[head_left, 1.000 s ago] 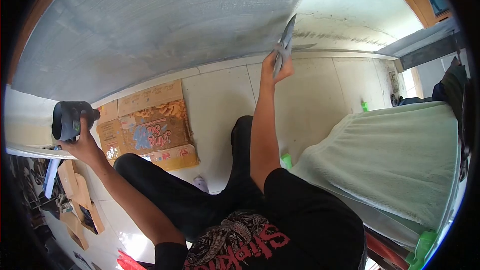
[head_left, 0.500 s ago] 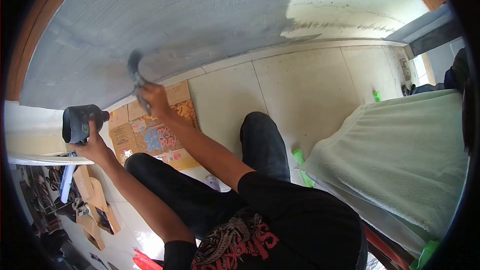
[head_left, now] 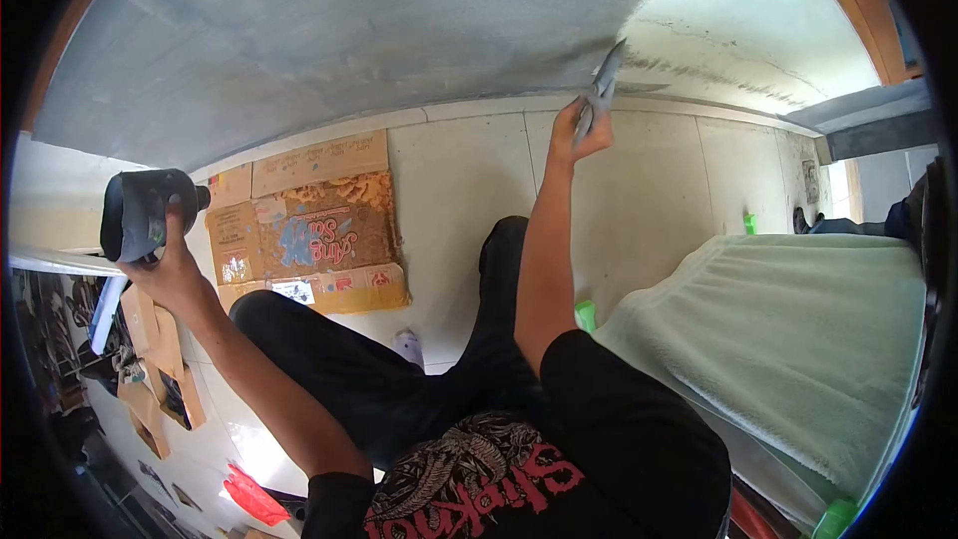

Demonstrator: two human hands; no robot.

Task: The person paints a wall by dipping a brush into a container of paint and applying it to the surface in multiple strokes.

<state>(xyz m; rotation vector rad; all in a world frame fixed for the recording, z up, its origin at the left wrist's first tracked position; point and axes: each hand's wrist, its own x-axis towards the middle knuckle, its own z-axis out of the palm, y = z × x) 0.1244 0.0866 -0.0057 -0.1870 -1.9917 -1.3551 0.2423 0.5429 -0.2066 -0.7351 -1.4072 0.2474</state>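
Inspector A: Head view. State of the hands, and position of the brush?

Inspector B: The right hand (head_left: 573, 132) is wrapped around the handle of a grey-smeared brush (head_left: 611, 65), low on the wall, where the grey coat (head_left: 349, 30) borders a pale, stained stretch (head_left: 748, 30). The left hand (head_left: 168, 268) grasps a black cut container (head_left: 146, 205), left of the flattened cardboard (head_left: 324, 240); its contents cannot be seen.

Inspector A: What would sound practice call for?

Inspector B: In my judgement: light, even pressure, strokes overlapping the coat's edge, and restraint above the ledge (head_left: 699, 114) at the wall's foot. The container should be held steady against spills.

Inspector A: Bearing of the brush?

Inspector B: Bristles point up and rightward in view, handle end down and leftward; the long axis slants steeply. The tip appears to meet the wall; firm contact cannot be confirmed.
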